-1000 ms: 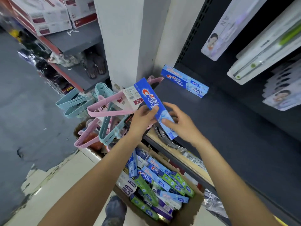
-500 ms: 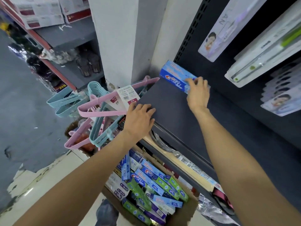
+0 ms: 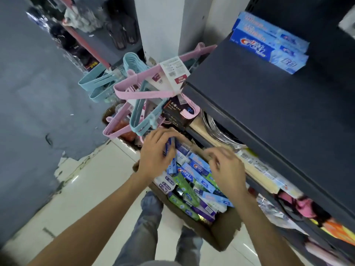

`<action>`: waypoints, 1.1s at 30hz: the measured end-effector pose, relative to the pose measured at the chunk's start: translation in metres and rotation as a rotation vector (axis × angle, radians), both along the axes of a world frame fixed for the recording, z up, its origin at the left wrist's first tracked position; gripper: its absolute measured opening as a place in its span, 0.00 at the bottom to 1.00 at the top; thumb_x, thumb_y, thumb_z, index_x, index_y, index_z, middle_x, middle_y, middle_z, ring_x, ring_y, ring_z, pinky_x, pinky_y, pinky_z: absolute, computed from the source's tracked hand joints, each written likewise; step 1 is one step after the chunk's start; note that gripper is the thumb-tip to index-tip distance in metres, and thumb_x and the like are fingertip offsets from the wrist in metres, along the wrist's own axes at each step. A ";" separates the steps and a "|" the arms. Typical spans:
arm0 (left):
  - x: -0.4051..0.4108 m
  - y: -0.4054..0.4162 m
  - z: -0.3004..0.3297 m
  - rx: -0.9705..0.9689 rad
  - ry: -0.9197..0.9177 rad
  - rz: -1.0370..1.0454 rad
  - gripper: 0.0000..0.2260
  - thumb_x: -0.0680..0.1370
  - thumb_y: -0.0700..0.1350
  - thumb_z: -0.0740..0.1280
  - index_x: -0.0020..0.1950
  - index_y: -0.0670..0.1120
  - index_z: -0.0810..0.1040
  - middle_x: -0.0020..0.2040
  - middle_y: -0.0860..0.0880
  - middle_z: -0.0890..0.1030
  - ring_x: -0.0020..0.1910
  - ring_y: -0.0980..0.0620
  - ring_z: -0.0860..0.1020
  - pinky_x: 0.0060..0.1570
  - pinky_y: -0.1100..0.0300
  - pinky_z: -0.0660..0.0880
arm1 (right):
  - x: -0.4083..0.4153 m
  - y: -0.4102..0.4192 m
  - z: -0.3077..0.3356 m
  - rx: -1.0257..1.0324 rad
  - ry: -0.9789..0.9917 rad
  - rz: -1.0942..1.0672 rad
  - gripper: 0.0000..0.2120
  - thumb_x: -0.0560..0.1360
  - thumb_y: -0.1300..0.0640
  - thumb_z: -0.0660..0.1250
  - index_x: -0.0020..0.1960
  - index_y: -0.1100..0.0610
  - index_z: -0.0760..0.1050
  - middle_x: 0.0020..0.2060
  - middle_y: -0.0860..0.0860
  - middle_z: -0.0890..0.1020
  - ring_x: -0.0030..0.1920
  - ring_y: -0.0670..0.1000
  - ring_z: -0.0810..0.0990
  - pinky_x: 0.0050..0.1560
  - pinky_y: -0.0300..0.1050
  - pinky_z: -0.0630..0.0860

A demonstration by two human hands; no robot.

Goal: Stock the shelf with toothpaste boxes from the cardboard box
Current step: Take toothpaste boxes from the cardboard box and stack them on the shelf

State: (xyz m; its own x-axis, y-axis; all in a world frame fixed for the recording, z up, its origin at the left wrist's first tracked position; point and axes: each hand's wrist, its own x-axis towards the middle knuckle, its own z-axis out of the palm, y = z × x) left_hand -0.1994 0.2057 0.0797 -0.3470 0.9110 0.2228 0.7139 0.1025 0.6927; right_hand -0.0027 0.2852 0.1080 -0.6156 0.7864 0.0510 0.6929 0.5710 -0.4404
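A cardboard box (image 3: 222,234) on the floor holds several blue, green and purple toothpaste boxes (image 3: 194,177). My left hand (image 3: 155,154) is down in the box's far end, fingers curled round an upright blue toothpaste box (image 3: 169,147). My right hand (image 3: 224,166) hovers over the pile with loosely curled fingers, holding nothing; it is blurred. Two blue toothpaste boxes (image 3: 269,48) lie stacked at the back of the dark shelf (image 3: 259,104).
Pink and blue plastic hangers (image 3: 142,96) hang in a bundle just left of the shelf corner, above the box. A white pillar (image 3: 161,25) stands behind them. Lower shelves on the right hold packaged goods (image 3: 269,181). My legs stand beside the box.
Both hands came down from the shelf into the cardboard box. The right hand let go of the box it placed on the shelf; the left hand now grips another blue box.
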 end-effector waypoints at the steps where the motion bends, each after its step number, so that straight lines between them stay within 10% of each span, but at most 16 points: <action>1: 0.002 -0.016 -0.016 -0.071 -0.021 0.012 0.14 0.74 0.44 0.60 0.55 0.43 0.79 0.53 0.47 0.80 0.53 0.51 0.73 0.56 0.61 0.66 | 0.006 -0.012 -0.022 -0.082 -0.055 0.011 0.10 0.73 0.63 0.63 0.49 0.52 0.80 0.42 0.48 0.84 0.35 0.49 0.81 0.30 0.41 0.76; 10: 0.026 -0.049 -0.191 -0.979 -0.091 -0.161 0.35 0.74 0.57 0.65 0.76 0.48 0.54 0.68 0.43 0.70 0.66 0.43 0.69 0.62 0.52 0.68 | 0.040 -0.018 -0.210 -0.469 -0.629 0.017 0.30 0.78 0.50 0.62 0.76 0.53 0.53 0.72 0.54 0.61 0.71 0.56 0.61 0.66 0.50 0.66; 18: 0.052 0.002 -0.307 -1.070 -0.278 0.143 0.32 0.78 0.54 0.63 0.76 0.44 0.53 0.72 0.40 0.63 0.64 0.39 0.71 0.58 0.47 0.72 | 0.037 -0.005 -0.303 -0.356 -0.814 0.185 0.52 0.70 0.38 0.68 0.75 0.46 0.31 0.72 0.64 0.52 0.69 0.65 0.59 0.70 0.57 0.59; 25: 0.053 0.007 -0.349 -1.080 -0.514 0.317 0.36 0.75 0.52 0.67 0.72 0.35 0.54 0.60 0.35 0.75 0.56 0.38 0.76 0.47 0.50 0.75 | 0.039 0.001 -0.322 -0.178 -0.759 0.297 0.51 0.68 0.35 0.68 0.77 0.48 0.38 0.55 0.61 0.75 0.54 0.60 0.73 0.54 0.51 0.69; 33: 0.051 -0.027 -0.273 -0.827 -1.063 0.396 0.14 0.74 0.42 0.67 0.58 0.45 0.69 0.44 0.49 0.76 0.39 0.51 0.76 0.40 0.57 0.73 | 0.038 0.002 -0.290 -0.368 -0.372 0.095 0.20 0.78 0.55 0.64 0.67 0.61 0.67 0.55 0.61 0.78 0.50 0.62 0.79 0.39 0.48 0.70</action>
